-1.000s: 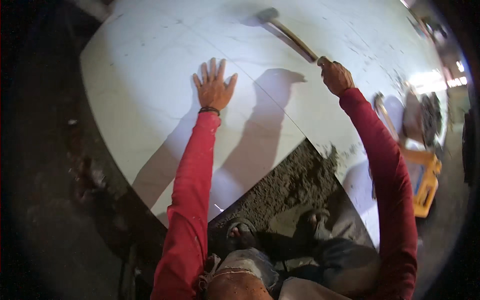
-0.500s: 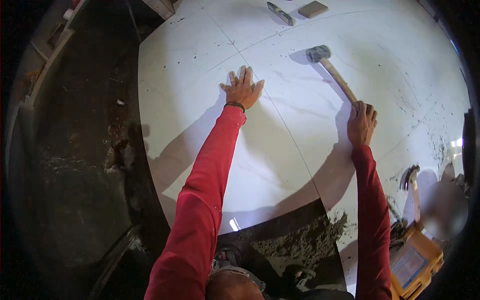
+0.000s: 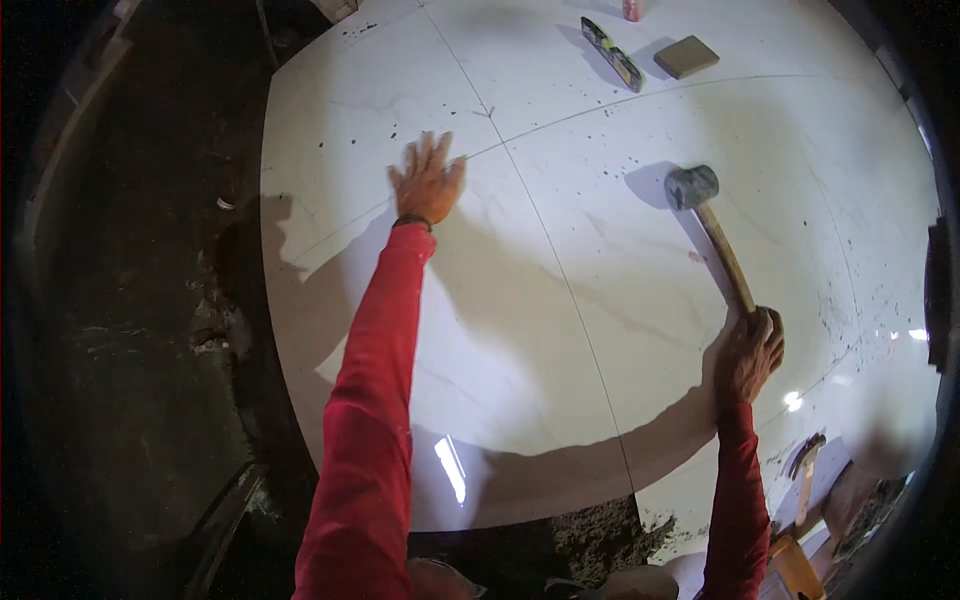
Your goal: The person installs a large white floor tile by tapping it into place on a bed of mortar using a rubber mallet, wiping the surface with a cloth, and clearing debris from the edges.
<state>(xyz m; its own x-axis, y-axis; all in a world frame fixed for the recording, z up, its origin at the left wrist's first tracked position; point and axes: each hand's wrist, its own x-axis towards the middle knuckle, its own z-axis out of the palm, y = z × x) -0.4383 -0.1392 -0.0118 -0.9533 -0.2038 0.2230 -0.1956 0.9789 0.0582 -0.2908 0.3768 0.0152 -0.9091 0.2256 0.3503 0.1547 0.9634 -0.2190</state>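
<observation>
My left hand point(image 3: 428, 180) lies flat with fingers spread on a large white marble-look floor tile point(image 3: 480, 350), close to the joint with the tile beyond. My right hand point(image 3: 748, 352) grips the wooden handle of a rubber mallet point(image 3: 712, 228). The mallet's dark head rests on or just above the neighbouring tile point(image 3: 700, 120), casting a shadow beside it. Both arms wear red sleeves, and a dark band circles my left wrist.
A spirit level point(image 3: 612, 53) and a small brown block point(image 3: 686, 56) lie on the far tiles. Grey mortar point(image 3: 605, 535) shows at the tile's near edge. A trowel point(image 3: 805, 470) and an orange container point(image 3: 795, 565) sit at lower right. Dark bare ground point(image 3: 130, 330) lies left.
The view has swung left and forward across the tiles. My right hand with the mallet has moved down and right in the picture; the level and block have come into view.
</observation>
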